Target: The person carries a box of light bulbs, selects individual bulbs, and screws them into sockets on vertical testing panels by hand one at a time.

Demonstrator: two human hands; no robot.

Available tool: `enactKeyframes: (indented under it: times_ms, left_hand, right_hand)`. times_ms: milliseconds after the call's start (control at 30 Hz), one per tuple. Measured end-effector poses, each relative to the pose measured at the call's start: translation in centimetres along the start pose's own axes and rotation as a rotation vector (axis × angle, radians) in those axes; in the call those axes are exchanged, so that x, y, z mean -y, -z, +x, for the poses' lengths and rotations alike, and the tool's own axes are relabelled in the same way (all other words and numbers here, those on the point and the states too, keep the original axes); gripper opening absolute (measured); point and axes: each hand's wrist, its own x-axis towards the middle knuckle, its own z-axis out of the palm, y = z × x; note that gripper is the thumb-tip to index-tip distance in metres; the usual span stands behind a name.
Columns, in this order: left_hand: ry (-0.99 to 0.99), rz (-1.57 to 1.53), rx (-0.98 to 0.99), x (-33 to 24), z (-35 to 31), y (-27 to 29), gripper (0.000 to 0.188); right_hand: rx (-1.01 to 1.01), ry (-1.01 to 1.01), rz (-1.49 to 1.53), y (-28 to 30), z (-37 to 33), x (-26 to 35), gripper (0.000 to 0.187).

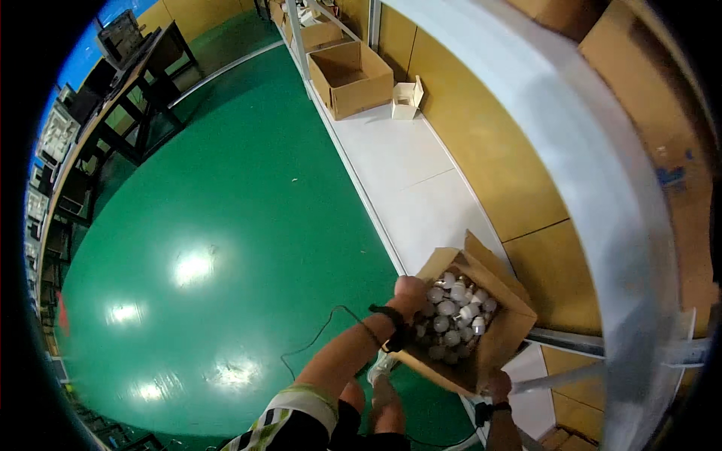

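Observation:
An open cardboard box (511,337) full of white light bulbs (447,308) is tilted toward me at the edge of the white shelf. My left hand (411,293) is closed over its left rim, fingers partly hidden by the box. At the near right corner, my right hand (496,385) grips the cardboard. The bulbs lie loose in a heap, some with their bases up. Black bands circle both wrists, and a thin dark cable (331,313) hangs from the left one.
Farther along the white shelf (398,154) stand an open brown carton (353,101) and a small white box (406,101). A pale metal beam (556,113) arches overhead on the right. Workbenches (113,98) line the left, beyond the green floor (248,195).

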Motion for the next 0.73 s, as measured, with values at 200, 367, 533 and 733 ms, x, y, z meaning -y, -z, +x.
enactKeyframes:
  times_ms: [200, 367, 533, 733]
  left_hand:
    - [-0.123, 0.1, -0.003, -3.2, 11.1, -9.3, 0.016]
    - [-0.083, -0.106, -0.071, -2.3, 11.0, -14.3, 0.036]
    - [-0.111, -0.556, -0.033, 4.7, -1.7, -15.3, 0.05]
    - [-0.035, 0.218, 0.462, 24.6, -35.4, -19.5, 0.034]
  right_hand:
    - [0.126, -0.351, -0.177, -7.2, 6.8, -4.9, 0.044]
    - [-0.033, -0.295, -0.13, -12.9, 10.2, -3.8, 0.052]
    - [0.04, -0.258, 0.019, -15.2, 2.1, 0.9, 0.048]
    - [0.252, -0.017, 0.24, -6.8, -11.7, 15.0, 0.042]
